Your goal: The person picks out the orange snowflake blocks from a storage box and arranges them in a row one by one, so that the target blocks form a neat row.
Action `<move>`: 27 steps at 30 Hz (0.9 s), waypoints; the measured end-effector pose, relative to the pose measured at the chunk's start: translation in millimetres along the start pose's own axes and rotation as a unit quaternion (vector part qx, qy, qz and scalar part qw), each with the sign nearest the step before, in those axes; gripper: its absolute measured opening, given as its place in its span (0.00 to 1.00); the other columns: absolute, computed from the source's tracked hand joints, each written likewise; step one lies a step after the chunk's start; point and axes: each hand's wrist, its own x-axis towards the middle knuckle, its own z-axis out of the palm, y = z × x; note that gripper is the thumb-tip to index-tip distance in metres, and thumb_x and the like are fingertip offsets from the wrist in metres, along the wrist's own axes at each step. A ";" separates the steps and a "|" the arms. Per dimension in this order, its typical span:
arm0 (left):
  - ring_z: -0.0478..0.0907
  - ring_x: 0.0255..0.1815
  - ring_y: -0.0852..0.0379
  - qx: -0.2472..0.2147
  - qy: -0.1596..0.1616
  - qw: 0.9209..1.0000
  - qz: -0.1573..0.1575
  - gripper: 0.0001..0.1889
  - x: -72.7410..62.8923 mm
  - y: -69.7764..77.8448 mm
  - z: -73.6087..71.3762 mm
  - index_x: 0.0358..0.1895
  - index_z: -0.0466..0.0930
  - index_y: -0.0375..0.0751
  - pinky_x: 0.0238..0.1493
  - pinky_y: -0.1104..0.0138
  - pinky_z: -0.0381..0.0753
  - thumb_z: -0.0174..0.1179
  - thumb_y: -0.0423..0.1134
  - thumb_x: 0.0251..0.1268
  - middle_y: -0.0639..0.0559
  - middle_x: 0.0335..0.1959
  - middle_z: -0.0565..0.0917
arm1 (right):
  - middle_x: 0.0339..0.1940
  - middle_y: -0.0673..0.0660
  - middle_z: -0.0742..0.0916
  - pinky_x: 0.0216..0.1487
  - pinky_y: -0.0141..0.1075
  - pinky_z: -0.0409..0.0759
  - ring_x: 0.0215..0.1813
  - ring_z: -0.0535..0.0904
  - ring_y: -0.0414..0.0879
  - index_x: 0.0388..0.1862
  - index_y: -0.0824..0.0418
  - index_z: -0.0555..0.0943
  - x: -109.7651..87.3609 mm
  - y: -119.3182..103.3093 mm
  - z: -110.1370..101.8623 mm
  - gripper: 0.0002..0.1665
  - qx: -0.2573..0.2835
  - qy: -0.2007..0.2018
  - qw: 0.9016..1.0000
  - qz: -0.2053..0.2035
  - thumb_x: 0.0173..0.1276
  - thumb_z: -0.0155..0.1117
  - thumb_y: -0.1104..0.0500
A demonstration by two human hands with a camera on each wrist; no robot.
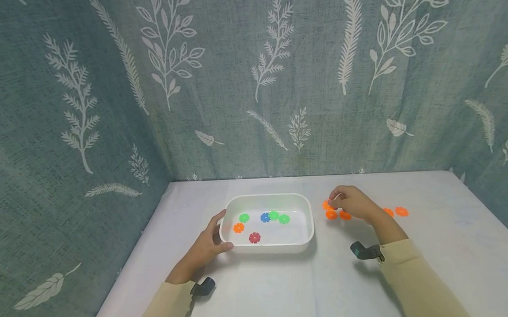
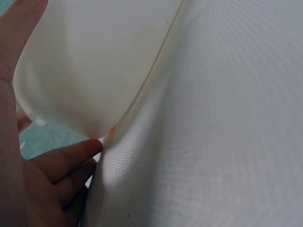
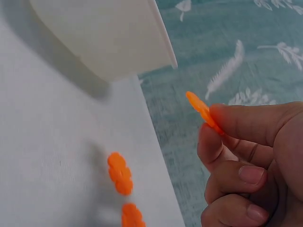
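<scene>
My left hand (image 1: 207, 243) holds the left end of a white plastic tray (image 1: 266, 248), thumb at the near corner and a finger at the far one. In the left wrist view, fingers (image 2: 66, 161) reach under the tray's outer wall. Inside the tray lie several notched flower-shaped discs: a red disc (image 1: 254, 237), an orange disc (image 1: 238, 227), a blue disc (image 1: 265, 217) and a few green ones. To the tray's right, my right hand (image 1: 353, 202) pinches an orange disc (image 3: 201, 109) between thumb and fingertip, above the table.
Loose orange discs lie on the white-covered table (image 1: 277, 290) below the right hand, including one disc (image 1: 331, 214) near its fingertips. Farther right are another disc (image 1: 401, 211) and a neighbour partly behind the wrist. A leaf-patterned curtain (image 1: 233, 83) borders the table's back and left.
</scene>
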 end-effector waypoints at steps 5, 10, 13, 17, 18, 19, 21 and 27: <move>0.69 0.67 0.41 -0.004 0.008 1.000 -0.003 0.56 -0.4 -0.6 1.3 0.77 0.46 0.59 0.59 0.43 0.70 0.75 0.56 0.47 0.41 0.72 0.66 | 0.40 0.60 0.84 0.37 0.42 0.77 0.38 0.77 0.55 0.49 0.64 0.76 -4.2 6.9 -7.9 0.18 0.004 0.005 1.000 0.005 0.70 0.63 0.52; 0.68 0.68 0.43 -0.008 0.009 1.000 -0.004 0.57 -0.2 -3.2 2.5 0.77 0.46 0.63 0.60 0.43 0.69 0.75 0.57 0.46 0.44 0.72 0.65 | 0.41 0.60 0.84 0.39 0.44 0.78 0.39 0.78 0.55 0.50 0.65 0.76 -9.6 15.0 -17.8 0.18 -0.004 0.011 1.000 0.008 0.70 0.62 0.53; 0.67 0.68 0.42 -0.008 0.006 1.000 -0.004 0.56 0.6 -4.1 2.7 0.77 0.46 0.62 0.60 0.42 0.68 0.75 0.57 0.46 0.43 0.72 0.65 | 0.41 0.60 0.84 0.40 0.44 0.78 0.40 0.78 0.54 0.50 0.66 0.76 -12.5 23.1 -23.2 0.18 -0.016 0.016 1.000 0.013 0.70 0.62 0.53; 0.66 0.69 0.42 -0.009 0.008 1.000 -0.014 0.57 -1.1 -3.0 1.9 0.77 0.46 0.62 0.61 0.42 0.67 0.76 0.56 0.46 0.43 0.72 0.65 | 0.40 0.59 0.84 0.36 0.41 0.77 0.37 0.77 0.52 0.49 0.66 0.76 -16.4 31.8 -29.0 0.18 -0.031 0.026 0.999 0.013 0.70 0.62 0.54; 0.66 0.69 0.42 -0.008 0.009 1.000 -0.015 0.57 -1.9 -2.2 1.6 0.77 0.47 0.62 0.61 0.42 0.67 0.76 0.56 0.46 0.43 0.72 0.65 | 0.38 0.59 0.84 0.35 0.40 0.76 0.37 0.77 0.52 0.49 0.66 0.77 -17.4 33.9 -30.2 0.18 -0.037 0.029 0.999 0.015 0.69 0.62 0.54; 0.66 0.69 0.42 -0.007 0.010 1.000 -0.018 0.57 -2.7 -2.1 1.5 0.77 0.46 0.62 0.61 0.43 0.68 0.76 0.56 0.45 0.44 0.72 0.65 | 0.38 0.59 0.84 0.34 0.40 0.76 0.36 0.77 0.51 0.49 0.67 0.76 -18.7 35.9 -31.9 0.18 -0.042 0.031 0.999 0.016 0.69 0.62 0.55; 0.66 0.69 0.43 -0.005 0.013 1.000 -0.019 0.57 -4.4 -1.2 1.2 0.77 0.46 0.63 0.60 0.43 0.68 0.76 0.57 0.45 0.45 0.73 0.64 | 0.38 0.59 0.83 0.34 0.40 0.76 0.36 0.77 0.51 0.49 0.68 0.77 -21.2 41.2 -35.3 0.18 -0.054 0.035 0.998 0.016 0.69 0.62 0.55; 0.69 0.67 0.42 -0.006 0.009 1.000 -0.020 0.57 -3.7 -1.9 1.1 0.77 0.46 0.65 0.60 0.41 0.68 0.75 0.58 0.45 0.44 0.73 0.64 | 0.37 0.59 0.84 0.35 0.39 0.78 0.36 0.78 0.50 0.49 0.71 0.76 -33.9 58.3 -48.6 0.18 -0.061 0.046 0.997 0.011 0.69 0.61 0.58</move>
